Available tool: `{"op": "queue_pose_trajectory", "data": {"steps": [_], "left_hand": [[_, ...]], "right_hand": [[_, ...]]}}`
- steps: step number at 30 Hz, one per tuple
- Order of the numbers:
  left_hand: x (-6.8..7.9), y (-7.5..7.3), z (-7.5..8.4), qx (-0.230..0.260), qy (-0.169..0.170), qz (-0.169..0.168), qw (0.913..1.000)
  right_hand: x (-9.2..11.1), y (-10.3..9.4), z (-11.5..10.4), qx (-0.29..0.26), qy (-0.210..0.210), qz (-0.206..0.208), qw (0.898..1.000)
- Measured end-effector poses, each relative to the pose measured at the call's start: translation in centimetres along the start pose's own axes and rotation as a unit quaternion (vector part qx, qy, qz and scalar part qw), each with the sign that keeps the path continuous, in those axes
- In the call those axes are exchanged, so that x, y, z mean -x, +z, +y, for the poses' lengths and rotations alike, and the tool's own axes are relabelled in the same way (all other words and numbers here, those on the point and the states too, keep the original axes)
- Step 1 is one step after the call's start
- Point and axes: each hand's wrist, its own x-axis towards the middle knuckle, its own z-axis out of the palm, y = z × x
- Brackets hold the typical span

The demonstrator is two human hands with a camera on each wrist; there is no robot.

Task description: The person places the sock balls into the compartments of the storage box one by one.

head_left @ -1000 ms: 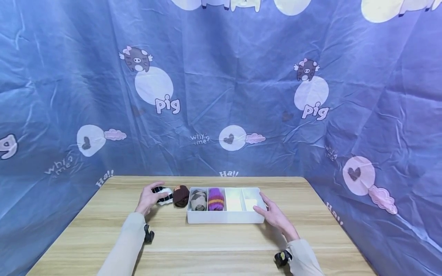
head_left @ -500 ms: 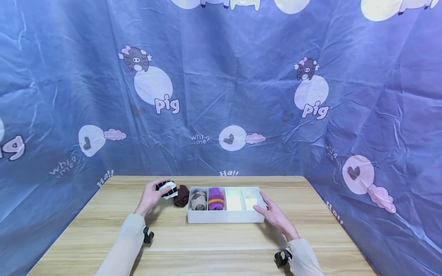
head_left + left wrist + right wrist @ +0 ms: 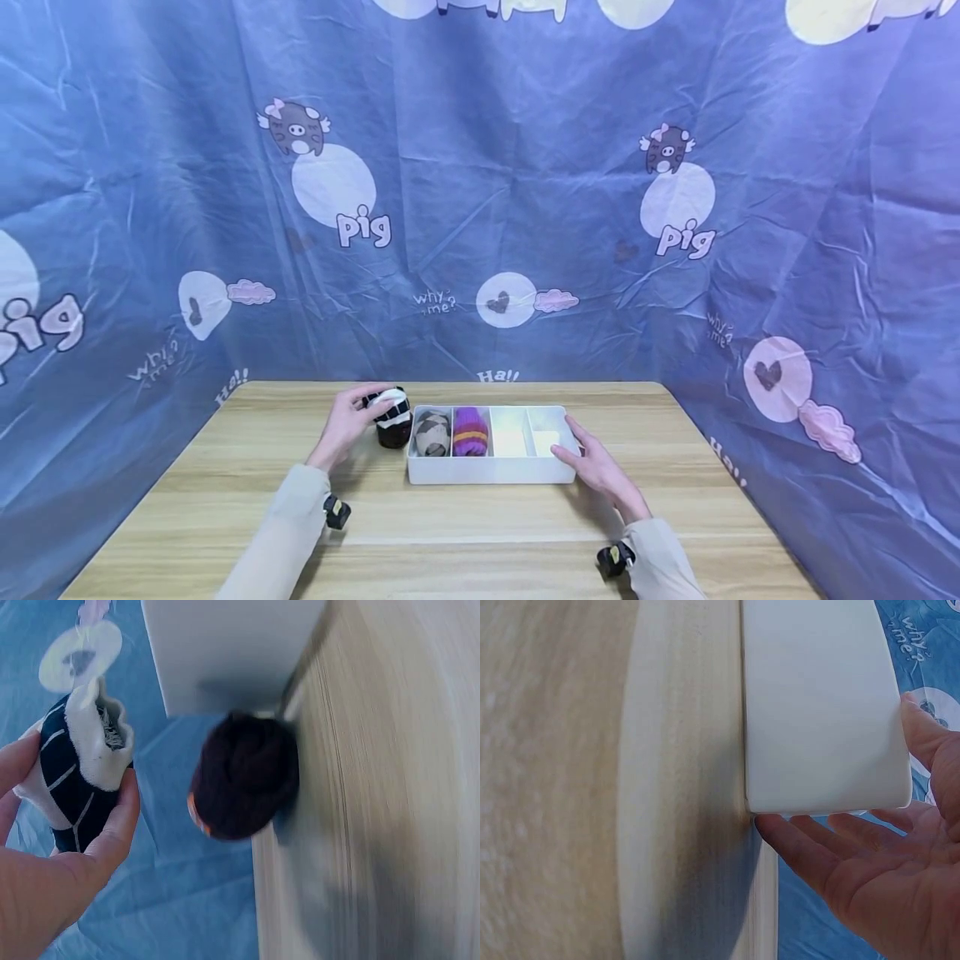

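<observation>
My left hand (image 3: 348, 421) pinches a rolled black-and-white sock (image 3: 79, 761) between thumb and fingers, raised off the table. A dark brown rolled sock (image 3: 247, 772) with an orange patch sits on the table beside the box's left end, partly hidden in the head view by the held sock. The white divided box (image 3: 491, 472) has a grey-and-beige rolled sock (image 3: 432, 434) in its leftmost compartment and a purple striped sock (image 3: 470, 432) in the one beside it. My right hand (image 3: 600, 467) holds the box's right end, thumb over the rim, fingers along the end wall.
The wooden table (image 3: 480, 550) extends in front of the box and to both sides. A blue printed cloth (image 3: 450, 208) hangs behind the table and along its sides. Each wrist carries a small black camera, such as the left wrist camera (image 3: 337, 512).
My left hand has lifted the black-and-white sock and carried it right, so it now overlaps the brown sock in the head view. My right hand and the box have stayed put.
</observation>
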Motion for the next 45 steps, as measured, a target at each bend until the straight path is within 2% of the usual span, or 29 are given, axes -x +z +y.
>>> {"op": "queue_pose_trajectory", "data": {"steps": [9,14,19,24,34,38,45], "left_hand": [[0.1,2.8,1.0,0.022,0.033,-0.024,0.9989],[0.0,4.4,0.8,0.036,0.041,-0.026,0.9982],[0.1,6.2,0.5,0.013,0.045,-0.029,0.9985],[0.2,7.7,0.5,-0.025,0.061,-0.009,0.9978],[0.3,10.0,0.9,-0.042,0.078,-0.011,0.996],[-0.1,11.2,1.1,-0.037,0.086,-0.012,0.9955],[-0.4,12.9,1.3,-0.008,0.086,-0.027,0.9959]], "right_hand": [[-0.2,0.0,0.2,-0.007,-0.003,0.0,1.0],[0.0,0.0,0.0,-0.004,0.0,0.0,1.0],[0.1,-0.1,0.0,0.0,0.004,-0.003,1.0],[0.0,-0.2,0.0,0.017,0.005,0.001,1.0],[-0.1,-0.1,0.1,-0.002,-0.005,-0.004,1.0],[-0.3,-0.2,0.1,0.01,-0.005,-0.002,1.0],[-0.4,0.1,0.3,-0.01,0.003,0.0,1.0]]}}
